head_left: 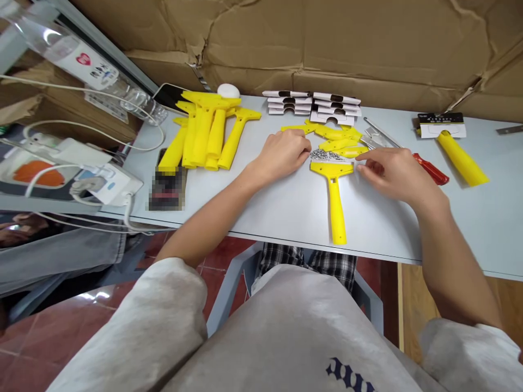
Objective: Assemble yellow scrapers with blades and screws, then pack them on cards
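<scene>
A yellow scraper handle (pixel 336 207) lies on the table, its wide head away from me. A thin metal blade (pixel 332 161) runs along that head's far edge. Just beyond sits a pile of small screws (pixel 324 154). My left hand (pixel 286 152) is closed at the pile's left side, fingers curled together; what they hold, if anything, is hidden. At the blade's right end, my right hand (pixel 390 170) has thumb and index finger apart, with nothing visible between them. Several yellow plastic cover pieces (pixel 337 135) lie behind the screws.
Several yellow handles (pixel 202 130) are piled at the left, near a phone (pixel 167 190). Folded cards (pixel 288 102) stand at the back. Right of my right hand are a red screwdriver (pixel 431 169) and a carded scraper (pixel 461 158). A bottle (pixel 93 68) and cables occupy the far left.
</scene>
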`<state>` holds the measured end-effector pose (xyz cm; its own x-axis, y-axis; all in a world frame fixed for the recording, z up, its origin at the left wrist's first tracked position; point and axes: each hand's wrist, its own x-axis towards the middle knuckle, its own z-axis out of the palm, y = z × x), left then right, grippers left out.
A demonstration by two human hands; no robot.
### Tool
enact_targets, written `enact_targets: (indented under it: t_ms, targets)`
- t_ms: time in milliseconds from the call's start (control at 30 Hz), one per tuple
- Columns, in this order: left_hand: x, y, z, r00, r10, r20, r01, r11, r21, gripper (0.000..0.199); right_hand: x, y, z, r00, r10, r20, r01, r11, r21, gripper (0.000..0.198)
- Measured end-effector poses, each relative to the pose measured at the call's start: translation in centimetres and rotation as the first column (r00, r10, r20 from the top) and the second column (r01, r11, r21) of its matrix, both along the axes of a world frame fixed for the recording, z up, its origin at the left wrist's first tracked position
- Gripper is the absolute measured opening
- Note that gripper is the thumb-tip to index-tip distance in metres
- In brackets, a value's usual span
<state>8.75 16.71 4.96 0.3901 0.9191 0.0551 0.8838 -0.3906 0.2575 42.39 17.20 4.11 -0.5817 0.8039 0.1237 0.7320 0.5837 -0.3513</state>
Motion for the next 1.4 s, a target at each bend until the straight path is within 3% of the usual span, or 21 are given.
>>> enact_targets:
  t_ms: [267,533,833,1033,1267,1400]
  targets:
    - [0.2,-0.2,0.3,0.999,0.033,-0.032,-0.035,0.998,-0.048,0.042,-0.1,-0.2,-0.3,0.994,-0.054,-0.095,0.056,0.998,0.013,0.051]
    - [-0.7,-0.6,0.3,0.996,0.021,0.088,-0.021,1.0,-0.004,0.041,-0.6,-1.1,0.1,0.994,-0.023,-0.109,0.031,0.997,0.073,0.045]
    - [-0.8,-1.3,-1.0,0.921,-0.26,0.288,0.259,0.965,0.043,0.029,-1.4,-2.4,0.8,0.998,-0.016,-0.062,0.019,0.999,0.037,0.045]
    - [-0.5,-1.5,-1.5,0.909,-0.277,0.31,0.284,0.958,0.022,0.025,-1.9,-2.8,1.1,0.999,-0.003,-0.054,0.004,1.0,0.027,0.042]
    - [-0.5,-1.1,-2.4,0.909,-0.262,0.326,0.27,0.963,0.021,0.026,-2.3,-3.2,0.8,0.994,0.038,-0.101,-0.028,0.995,0.099,0.037]
    - [-0.5,-1.0,-2.5,0.899,-0.277,0.339,0.29,0.957,0.013,0.026,-2.4,-3.2,1.0,0.999,0.005,-0.05,-0.003,0.999,0.039,0.04]
